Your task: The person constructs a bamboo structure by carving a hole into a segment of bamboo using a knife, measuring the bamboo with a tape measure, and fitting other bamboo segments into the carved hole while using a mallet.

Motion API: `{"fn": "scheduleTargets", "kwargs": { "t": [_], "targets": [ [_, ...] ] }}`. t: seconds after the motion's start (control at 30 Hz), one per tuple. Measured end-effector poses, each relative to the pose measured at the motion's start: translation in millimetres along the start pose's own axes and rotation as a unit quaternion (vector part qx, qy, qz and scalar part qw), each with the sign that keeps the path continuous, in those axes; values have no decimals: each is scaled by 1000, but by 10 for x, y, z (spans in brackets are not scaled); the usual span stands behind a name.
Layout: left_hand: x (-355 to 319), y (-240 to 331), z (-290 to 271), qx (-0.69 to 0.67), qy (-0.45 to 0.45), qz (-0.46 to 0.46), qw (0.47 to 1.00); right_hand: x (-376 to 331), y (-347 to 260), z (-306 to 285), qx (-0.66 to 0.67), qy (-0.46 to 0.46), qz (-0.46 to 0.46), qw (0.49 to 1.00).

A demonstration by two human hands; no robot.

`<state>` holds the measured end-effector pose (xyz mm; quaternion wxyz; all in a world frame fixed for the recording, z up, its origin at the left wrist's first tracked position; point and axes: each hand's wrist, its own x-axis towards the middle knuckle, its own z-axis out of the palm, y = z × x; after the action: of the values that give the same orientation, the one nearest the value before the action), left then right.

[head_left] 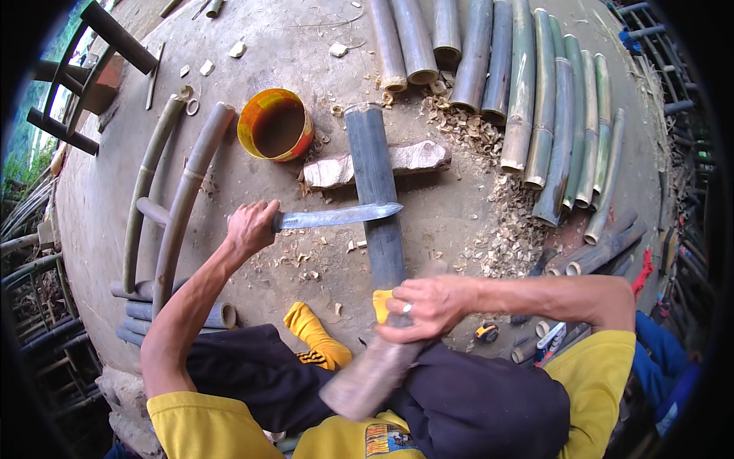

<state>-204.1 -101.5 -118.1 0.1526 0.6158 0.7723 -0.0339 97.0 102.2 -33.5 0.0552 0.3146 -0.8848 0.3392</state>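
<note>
My left hand (254,227) is closed round the handle of a long knife (336,216). Its blade lies crosswise over a thick grey-green bamboo pole (370,153), with the tip just past the pole's right side. A pale, rough wooden block (420,156) lies under the pole's upper part. The pole's near end reaches a yellow-socked foot (382,304). My right hand (430,304), with a ring on one finger, grips a thick wooden club (371,380). The club is blurred by motion and slants down over my lap, apart from the knife.
An orange-yellow bucket (243,126) of brown liquid stands beyond my left hand. Several bamboo poles (520,92) lie at the far right, beside wood chips (505,229). A joined bamboo frame (187,195) lies at left. A yellow tape measure (486,332) sits near my right forearm.
</note>
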Motion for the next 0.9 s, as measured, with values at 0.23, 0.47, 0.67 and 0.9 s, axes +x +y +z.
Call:
{"fn": "scheduleTargets", "kwargs": {
  "t": [0.23,0.47,0.67,0.9],
  "targets": [
    [48,-32,79,-11,2,8,1000,-78,151,-74,-92,-149,284,943],
    [108,-72,128,6,20,8,1000,-215,483,169,-90,-128,143,977],
    [80,-94,33,6,14,6,1000,79,-2,-11,-104,-49,9,993],
    [-16,-164,119,14,-3,-10,1000,44,502,-70,-186,-168,305,919]
  ]
}}
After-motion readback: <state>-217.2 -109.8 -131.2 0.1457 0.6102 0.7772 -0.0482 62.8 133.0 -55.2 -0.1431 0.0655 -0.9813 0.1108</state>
